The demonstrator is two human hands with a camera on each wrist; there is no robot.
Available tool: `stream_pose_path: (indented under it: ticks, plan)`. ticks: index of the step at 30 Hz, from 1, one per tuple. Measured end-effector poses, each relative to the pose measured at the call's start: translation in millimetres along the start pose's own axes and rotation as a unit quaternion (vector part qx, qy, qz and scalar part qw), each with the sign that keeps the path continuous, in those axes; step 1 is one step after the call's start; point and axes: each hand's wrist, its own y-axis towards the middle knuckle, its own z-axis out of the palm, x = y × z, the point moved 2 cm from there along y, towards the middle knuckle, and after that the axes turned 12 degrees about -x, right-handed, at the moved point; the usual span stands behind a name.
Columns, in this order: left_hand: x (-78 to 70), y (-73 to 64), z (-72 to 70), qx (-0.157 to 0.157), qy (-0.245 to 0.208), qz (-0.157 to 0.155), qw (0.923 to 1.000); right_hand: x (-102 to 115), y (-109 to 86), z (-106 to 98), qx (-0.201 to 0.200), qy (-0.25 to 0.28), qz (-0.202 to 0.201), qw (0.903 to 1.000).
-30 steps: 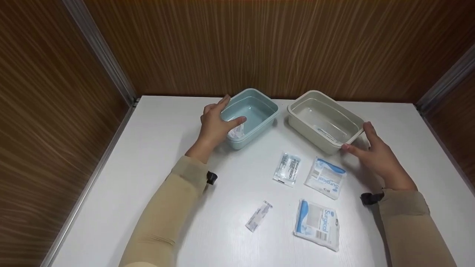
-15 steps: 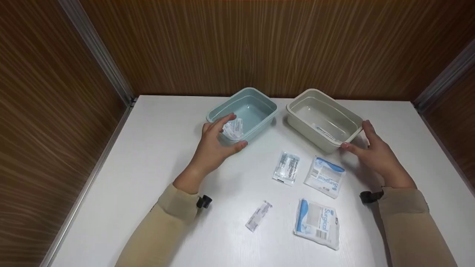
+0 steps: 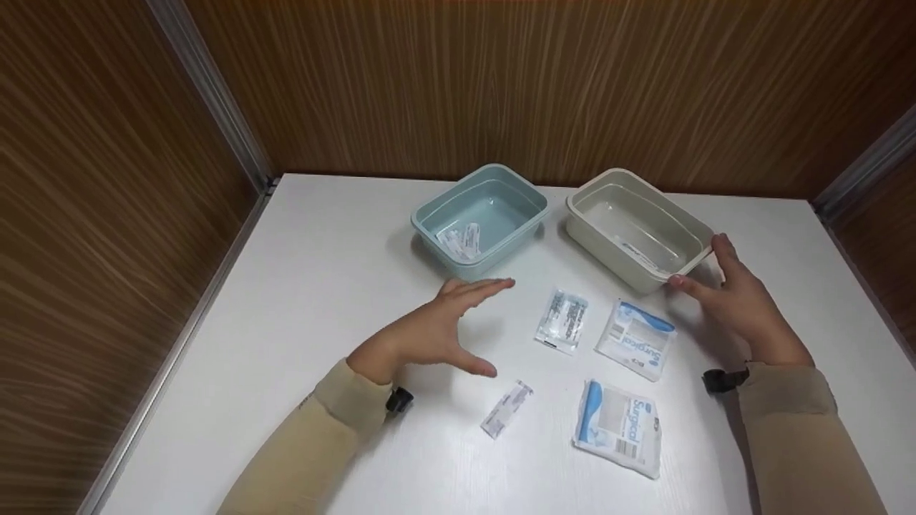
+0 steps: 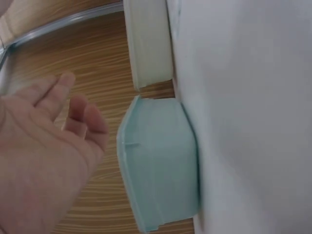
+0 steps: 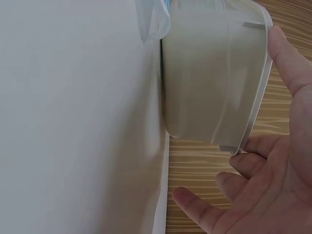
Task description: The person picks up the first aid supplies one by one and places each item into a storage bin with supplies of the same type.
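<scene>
My left hand (image 3: 436,329) is over the table with thumb and fingers spread apart, holding nothing. Below its thumb lies a small white paper packet (image 3: 507,409). Behind it stands a light-blue plastic container (image 3: 472,268) with several small white packets (image 3: 461,242) inside. My right hand (image 3: 744,304) holds the near right end of a beige plastic container (image 3: 608,250) at its rim, thumb at one corner and forefinger at the other. In the right wrist view, the thumb and fingertips meet that rim (image 5: 263,80). A small printed packet (image 3: 640,256) lies inside the beige container.
A clear-and-white packet (image 3: 563,320) and two blue-and-white packs marked "Surgical," an upper one (image 3: 635,340) and a lower one (image 3: 618,429), lie on the white table (image 3: 286,300). Wood-grain panels (image 3: 429,86) enclose the back and sides.
My left hand has left the blue container and come toward me, near the small paper packet. More packets now show inside the blue container. My right hand stays at the beige container's rim.
</scene>
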Motion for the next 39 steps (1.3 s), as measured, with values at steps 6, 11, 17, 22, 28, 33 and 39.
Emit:
stream_pose_path:
  ticks: [6, 11, 17, 22, 28, 33, 39]
  plan:
    - [2.0, -4.4, 20.5, 0.116, 0.038, 0.040, 0.9916, -3, -2.2, 2, -0.004, 0.002, 0.005, 1.0000]
    - [-0.9, -7.8, 33.1, 0.160, 0.061, 0.025, 0.9849, 0, -1.2, 1, -0.002, 0.000, -0.010, 1.0000]
    - [-3.7, -8.4, 41.2, 0.186, 0.088, 0.008, 0.9786, 2, 0.1, 0, -0.005, 0.012, -0.013, 0.9998]
    - [-0.7, -10.4, 46.8, 0.210, 0.107, 0.013, 0.9718, 1, -1.5, 1, -0.003, 0.009, -0.010, 0.9999]
    - [2.6, -12.6, 54.1, 0.237, 0.112, 0.009, 0.9650, -2, -2.9, 2, -0.002, 0.000, -0.004, 1.0000]
    - [1.9, -11.9, 58.6, 0.234, 0.136, 0.039, 0.9619, -3, -3.7, 2, -0.003, 0.009, -0.003, 1.0000]
    - [-0.9, -11.0, 60.1, 0.213, 0.175, 0.079, 0.9580, -1, -3.1, 3, -0.006, 0.008, -0.005, 0.9999]
